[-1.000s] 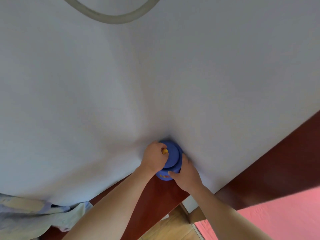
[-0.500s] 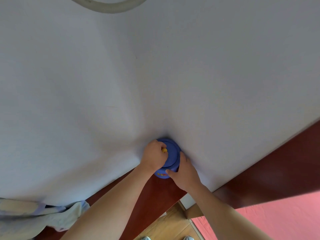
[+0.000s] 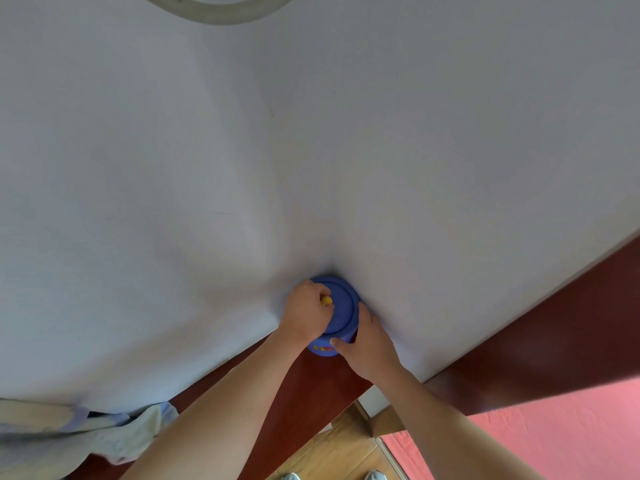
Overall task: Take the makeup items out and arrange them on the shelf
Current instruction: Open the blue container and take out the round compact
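- Left grip (image 3: 304,315) pinches the yellow knob (image 3: 326,301) on the lid (image 3: 344,306).
- Right grip (image 3: 369,346) curls round the blue jar (image 3: 323,350).
- The jar stands upright, lid upward, at the white sheet (image 3: 311,133) edge, against the red-brown wooden frame (image 3: 536,334).

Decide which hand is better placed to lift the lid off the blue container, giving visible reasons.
Left. The left hand pinches the yellow knob on the lid, so it can likely lift straight up; the right hand grips the container and is better kept steadying it.
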